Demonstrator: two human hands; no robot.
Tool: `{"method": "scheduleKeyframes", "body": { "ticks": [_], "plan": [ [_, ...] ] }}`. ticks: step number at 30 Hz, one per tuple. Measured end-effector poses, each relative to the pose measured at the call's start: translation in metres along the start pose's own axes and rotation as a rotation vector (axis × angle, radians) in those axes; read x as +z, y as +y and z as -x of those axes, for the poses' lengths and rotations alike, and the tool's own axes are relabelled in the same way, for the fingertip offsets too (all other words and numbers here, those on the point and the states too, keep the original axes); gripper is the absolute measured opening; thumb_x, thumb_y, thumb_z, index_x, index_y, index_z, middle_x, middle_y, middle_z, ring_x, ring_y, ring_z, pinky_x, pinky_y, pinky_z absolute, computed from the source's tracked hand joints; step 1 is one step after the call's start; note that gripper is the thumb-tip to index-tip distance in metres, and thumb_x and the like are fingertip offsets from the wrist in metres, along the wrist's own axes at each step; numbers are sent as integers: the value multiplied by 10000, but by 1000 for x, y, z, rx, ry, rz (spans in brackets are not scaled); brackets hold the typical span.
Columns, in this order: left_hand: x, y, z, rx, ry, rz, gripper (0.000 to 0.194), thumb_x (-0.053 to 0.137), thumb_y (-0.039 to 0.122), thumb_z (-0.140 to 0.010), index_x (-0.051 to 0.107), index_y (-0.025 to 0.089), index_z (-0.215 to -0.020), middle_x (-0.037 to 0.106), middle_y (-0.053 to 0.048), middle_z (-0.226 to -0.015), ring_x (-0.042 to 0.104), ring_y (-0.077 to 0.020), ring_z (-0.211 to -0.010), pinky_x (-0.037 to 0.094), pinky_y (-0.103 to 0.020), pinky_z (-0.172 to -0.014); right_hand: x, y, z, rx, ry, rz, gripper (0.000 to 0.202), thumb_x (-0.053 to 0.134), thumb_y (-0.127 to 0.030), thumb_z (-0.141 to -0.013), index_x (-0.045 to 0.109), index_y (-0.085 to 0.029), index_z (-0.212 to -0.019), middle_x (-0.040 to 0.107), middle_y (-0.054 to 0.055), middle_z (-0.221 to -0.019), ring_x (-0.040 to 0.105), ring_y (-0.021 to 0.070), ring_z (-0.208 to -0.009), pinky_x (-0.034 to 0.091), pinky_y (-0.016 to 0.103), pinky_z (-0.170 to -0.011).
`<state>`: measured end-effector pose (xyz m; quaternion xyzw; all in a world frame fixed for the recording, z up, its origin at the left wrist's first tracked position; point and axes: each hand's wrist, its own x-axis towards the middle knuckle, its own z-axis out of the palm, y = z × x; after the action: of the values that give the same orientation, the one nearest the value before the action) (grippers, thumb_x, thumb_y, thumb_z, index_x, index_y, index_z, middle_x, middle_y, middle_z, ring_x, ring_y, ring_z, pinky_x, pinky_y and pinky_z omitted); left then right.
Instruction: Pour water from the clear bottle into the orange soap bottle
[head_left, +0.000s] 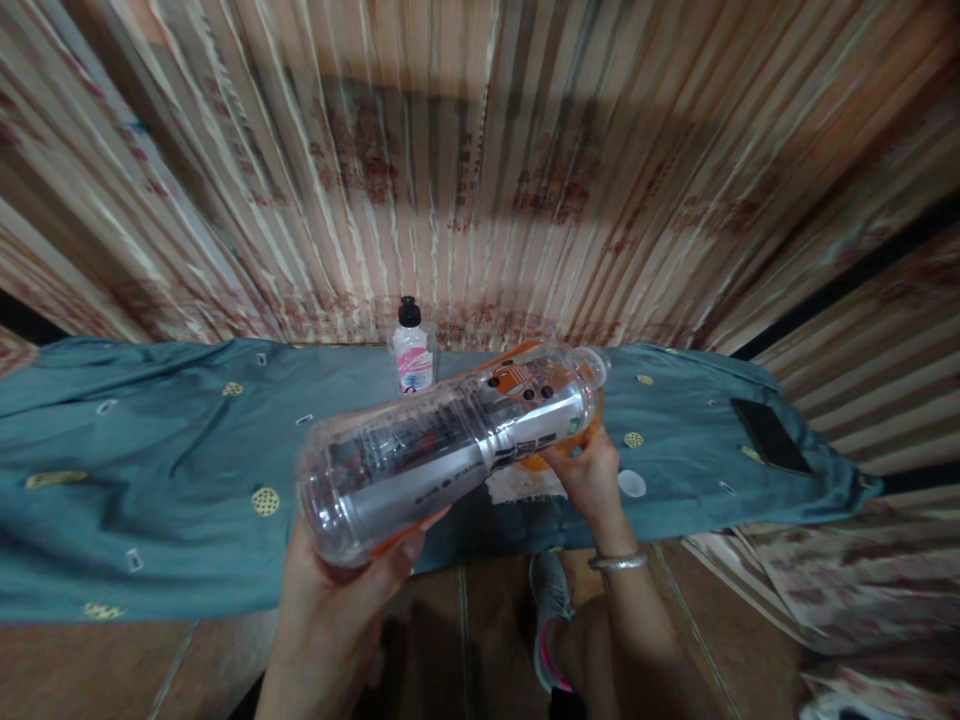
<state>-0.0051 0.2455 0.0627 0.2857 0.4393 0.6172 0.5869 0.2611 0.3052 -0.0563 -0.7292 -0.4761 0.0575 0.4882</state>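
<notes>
A large clear plastic bottle [420,455] with a silver, black and orange label lies tilted across my view. Its neck points up to the right, and its mouth looks uncapped. My left hand [337,590] is wrapped round the bottle's base from below. Close under the neck, my right hand [589,475], with a silver bangle at the wrist, closes on an orange container [536,462]. The bottle hides most of that container and some of my fingers. Behind the bottle stands an upright squeeze bottle [415,358] with a black cap and a pink-and-white label.
A teal patterned cloth [202,460] covers the long table. A white round cap [632,484] and a dark phone [770,436] lie on it to the right. A pale cloth [525,486] sits under the orange container. Patterned curtains [450,200] hang behind.
</notes>
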Motion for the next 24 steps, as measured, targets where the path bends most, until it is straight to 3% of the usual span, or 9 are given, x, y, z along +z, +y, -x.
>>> {"method": "scheduleKeyframes", "body": {
  "ticks": [8,16,24],
  "plan": [
    [-16,-10,-10,43,-47,-32,906,1107,326,-607,721,334,-1426,845,-46,-1248,819,-345,-1182,691,-506,-1055,0,0,0,6,4,3,550,862,-630,-684,694,-260,-1055,865,94,-982,817,338,-883,666,443,-794],
    [-1,-4,-2,37,19,-25,823,1093,339,-636,747,313,-1382,852,-30,-1168,818,-336,-1164,699,-504,-1047,-2,-4,0,34,-12,-25,550,848,-625,-687,690,-259,-1066,858,88,-964,812,328,-846,665,434,-770],
    [-14,-10,-8,37,-21,-33,822,1102,351,-650,749,259,-1386,859,-78,-1236,822,-362,-1213,701,-498,-1057,-1,-1,0,23,-5,3,564,843,-651,-687,686,-257,-1058,855,106,-972,811,342,-863,655,443,-781]
  ]
}}
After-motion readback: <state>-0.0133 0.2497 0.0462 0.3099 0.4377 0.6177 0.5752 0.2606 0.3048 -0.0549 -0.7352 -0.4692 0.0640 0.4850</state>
